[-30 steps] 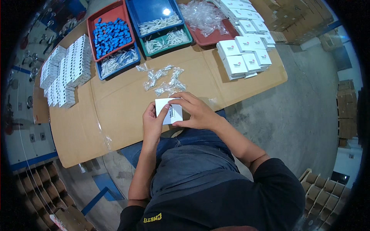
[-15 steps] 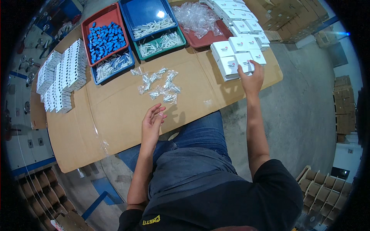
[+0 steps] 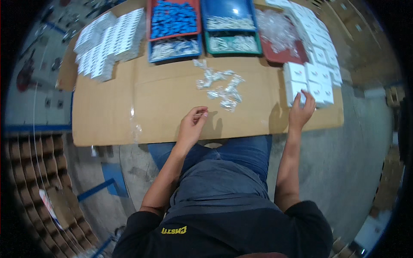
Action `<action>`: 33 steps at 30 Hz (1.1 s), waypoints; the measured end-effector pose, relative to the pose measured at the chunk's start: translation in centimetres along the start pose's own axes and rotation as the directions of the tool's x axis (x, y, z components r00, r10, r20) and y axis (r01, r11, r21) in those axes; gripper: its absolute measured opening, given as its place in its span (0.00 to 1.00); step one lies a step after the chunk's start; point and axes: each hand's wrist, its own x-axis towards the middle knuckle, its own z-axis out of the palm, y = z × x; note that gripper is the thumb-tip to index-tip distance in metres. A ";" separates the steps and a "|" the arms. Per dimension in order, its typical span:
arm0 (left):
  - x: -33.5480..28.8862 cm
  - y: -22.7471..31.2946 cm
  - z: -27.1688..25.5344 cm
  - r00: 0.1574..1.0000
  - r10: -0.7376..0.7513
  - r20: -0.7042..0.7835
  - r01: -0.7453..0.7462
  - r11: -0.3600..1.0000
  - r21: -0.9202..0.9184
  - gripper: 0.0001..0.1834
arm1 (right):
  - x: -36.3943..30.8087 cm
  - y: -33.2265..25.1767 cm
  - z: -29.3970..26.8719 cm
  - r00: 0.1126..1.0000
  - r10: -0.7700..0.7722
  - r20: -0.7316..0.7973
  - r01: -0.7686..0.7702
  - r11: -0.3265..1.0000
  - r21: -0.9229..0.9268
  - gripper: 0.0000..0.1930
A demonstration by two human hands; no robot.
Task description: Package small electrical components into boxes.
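My right hand (image 3: 302, 112) reaches to the near edge of a block of small white boxes (image 3: 297, 72) on the right. Its thumb and fingers are apart and touch the front-left boxes; I see no box lifted. My left hand (image 3: 192, 127) hovers over the cardboard tabletop (image 3: 165, 101) near its front edge. Its fingers are loosely bent, with nothing visible in them. Just beyond it lie several small clear bags of pale plugs and screws (image 3: 230, 92), loosely scattered. The picture is slightly blurred.
At the back stand a red tray of blue pieces (image 3: 198, 21), blue trays (image 3: 150, 51) and a green tray (image 3: 260, 45) of pale plugs, and a red tray (image 3: 275, 59) of clear bags. White boxes (image 3: 114, 36) are stacked at left. Cardboard dividers (image 3: 36, 172) stand below left.
The view has turned and shifted, so the table sits straighter. My right hand has moved left and nearer along the boxes' front edge. My left hand's fingers have drawn closer together.
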 end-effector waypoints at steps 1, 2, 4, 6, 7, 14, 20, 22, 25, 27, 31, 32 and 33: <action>0.6 -0.5 -0.2 0.999 0.031 -0.009 -0.031 0.999 -0.012 0.16 | -1.1 -0.8 0.8 0.998 0.023 0.056 -0.029 0.995 0.098 0.10; 1.2 -0.4 -0.7 0.998 0.039 -0.047 -0.040 0.999 -0.010 0.16 | -2.5 -1.5 1.8 0.992 0.042 0.119 -0.064 0.979 0.193 0.09; 2.5 0.1 -2.7 0.997 -0.026 -0.076 0.031 0.997 0.064 0.15 | -4.6 -5.3 3.4 0.966 0.006 0.259 -0.099 0.933 0.347 0.10; 4.7 -0.8 -6.5 0.985 0.039 -0.170 -0.013 0.989 0.150 0.15 | -6.5 -8.5 4.9 0.930 -0.038 0.366 -0.136 0.889 0.437 0.10; 5.8 -1.7 -8.3 0.974 0.092 -0.208 -0.043 0.972 0.229 0.15 | -7.3 -9.6 5.3 0.884 -0.058 0.464 -0.191 0.861 0.471 0.10; 6.8 -7.1 -23.9 0.738 0.406 -0.539 0.002 0.797 0.604 0.13 | -7.4 -17.4 7.9 0.749 -0.356 0.559 -0.076 0.791 0.607 0.11; 4.7 -6.6 -28.2 0.694 0.597 -0.403 0.022 0.542 0.840 0.16 | -2.8 -26.8 13.1 0.613 -0.612 0.499 0.139 0.706 0.695 0.10; 4.6 -6.1 -27.6 0.685 0.602 -0.410 0.057 0.517 0.854 0.16 | -1.0 -31.2 16.4 0.575 -0.712 0.403 0.235 0.615 0.753 0.10; 4.4 -5.4 -27.8 0.715 0.543 -0.440 0.093 0.551 0.830 0.16 | 1.6 -37.9 23.1 0.537 -0.774 0.336 0.340 0.563 0.754 0.17; 4.4 -5.2 -28.0 0.719 0.530 -0.449 0.103 0.558 0.824 0.17 | 3.7 -42.7 27.5 0.530 -0.777 0.340 0.392 0.579 0.715 0.22; 4.1 -5.0 -28.2 0.744 0.487 -0.457 0.127 0.569 0.813 0.19 | 6.9 -51.5 35.9 0.502 -0.813 0.293 0.575 0.567 0.590 0.26; 4.1 -5.0 -28.4 0.749 0.485 -0.451 0.117 0.573 0.811 0.19 | 7.6 -53.9 37.6 0.487 -0.822 0.294 0.609 0.561 0.560 0.27; 3.8 -5.2 -28.5 0.746 0.475 -0.466 0.137 0.576 0.806 0.19 | 8.1 -56.1 39.1 0.461 -0.822 0.333 0.616 0.567 0.547 0.28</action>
